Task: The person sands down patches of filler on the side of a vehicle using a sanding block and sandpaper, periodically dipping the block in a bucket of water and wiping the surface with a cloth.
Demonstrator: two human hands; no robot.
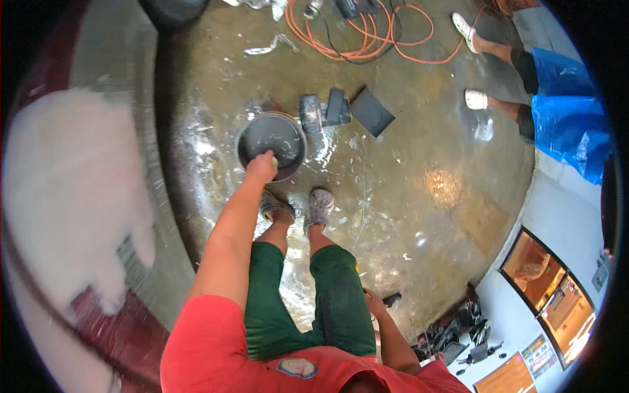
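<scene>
My left hand (264,166) reaches down into a round grey bucket (244,157) on the wet floor. Its fingers are closed round a small pale yellowish thing (276,162), mostly hidden by the hand. Water with some suds (275,139) shows inside the bucket. Beside my right thigh, my right hand (374,304) is closed, fingers partly hidden. A small black piece (392,299) shows right against it; I cannot make out what it belongs to.
At the left, thick white foam (72,196) covers part of a dark red vehicle (121,327). Dark flat mats (372,111) lie past the bucket. An orange hose (367,49) coils at the far side. Another person in a blue apron (569,118) stands right; a motorcycle (458,327) is lower right.
</scene>
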